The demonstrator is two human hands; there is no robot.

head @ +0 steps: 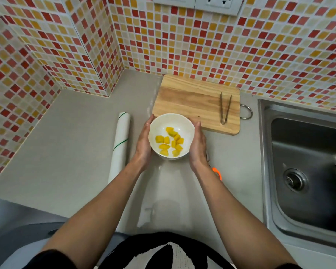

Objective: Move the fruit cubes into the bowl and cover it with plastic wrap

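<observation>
A white bowl point(159, 126) holds several yellow fruit cubes point(170, 141). It sits at the middle of the grey counter, in front of a wooden cutting board point(190, 100). My left hand point(144, 141) cups the bowl's left side and my right hand point(198, 144) cups its right side. A sheet of clear plastic wrap point(169, 195) lies spread on the counter under and in front of the bowl, reaching toward me. The plastic wrap roll point(120, 140) lies just left of my left hand.
Metal tongs point(225, 108) rest on the board's right part. A steel sink point(306, 166) fills the right side. An orange-handled tool point(217, 172) peeks out by my right wrist. Mosaic-tiled walls close off the back and left.
</observation>
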